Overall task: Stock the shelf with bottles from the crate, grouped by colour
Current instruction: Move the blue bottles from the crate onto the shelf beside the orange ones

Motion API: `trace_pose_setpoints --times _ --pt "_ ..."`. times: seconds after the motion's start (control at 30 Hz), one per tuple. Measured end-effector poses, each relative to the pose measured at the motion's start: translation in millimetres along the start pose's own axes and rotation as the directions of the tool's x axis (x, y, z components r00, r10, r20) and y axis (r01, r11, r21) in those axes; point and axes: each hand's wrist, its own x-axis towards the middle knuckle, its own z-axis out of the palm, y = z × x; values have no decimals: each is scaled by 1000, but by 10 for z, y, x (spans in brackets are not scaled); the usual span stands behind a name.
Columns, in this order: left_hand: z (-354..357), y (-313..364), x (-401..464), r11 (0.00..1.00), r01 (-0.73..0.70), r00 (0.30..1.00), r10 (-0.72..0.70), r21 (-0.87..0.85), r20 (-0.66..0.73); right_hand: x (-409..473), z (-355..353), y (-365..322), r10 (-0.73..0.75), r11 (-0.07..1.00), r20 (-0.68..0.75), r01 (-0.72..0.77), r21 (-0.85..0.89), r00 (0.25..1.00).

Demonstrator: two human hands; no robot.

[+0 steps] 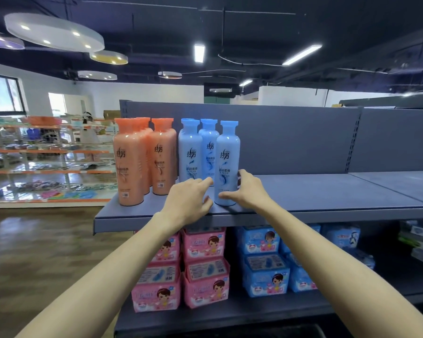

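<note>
The grey shelf (303, 191) spans most of my view, with a slotted back panel (291, 137) rising behind it, and its right half bare metal. Below it, a lower shelf (230, 315) carries stacked pink packs (205, 272) on the left and blue packs (266, 264) just beside them on the right. Off to the left, across the wooden floor (39, 240), stands an orange-trimmed rack (49, 152) of small goods.

On the shelf's left end the orange bottles (144, 162) stand upright in a tight cluster, several deep. Just beside them to the right stand the blue bottles (200, 152), also upright: two at the back, touching, and a third blue bottle (226, 164) set further forward, near the shelf's front edge. The crate is out of view.

My right hand (247, 189) holds that front bottle low on its body: the thumb lies across the lower front and the fingers curl round its right side, so the grip is closed on it. The bottle's base rests on the shelf.

My left hand (188, 198) sits just left of the same bottle, palm down, fingers loosely extended toward the blue group. The forefinger reaches up against the lower part of the back bottles, and the thumb tip lies right at the front bottle's base. That grip is relaxed and holds nothing; whether its thumb actually touches the bottle I cannot tell.
</note>
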Motion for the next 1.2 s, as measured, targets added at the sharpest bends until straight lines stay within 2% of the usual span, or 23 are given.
trace_pose_setpoints --times 0.27,0.67,0.93,1.1,1.2 --pt "149 -1 -8 999 -3 1000 4 -45 19 205 271 42 0 997 -19 1 78 1000" --pt "171 -59 12 996 60 998 -61 -71 -4 449 429 21 2 1000 15 -2 -9 1000" --pt "156 -31 -18 995 50 999 -50 -83 2 520 471 -44 19 1000 48 -18 -12 999" --pt "163 -15 -62 993 44 999 -46 -105 -12 546 516 -4 34 996 71 -28 -85 997" --pt "202 -21 -81 999 13 1000 -14 -44 -18 538 525 -4 37 994 75 -29 -105 997"
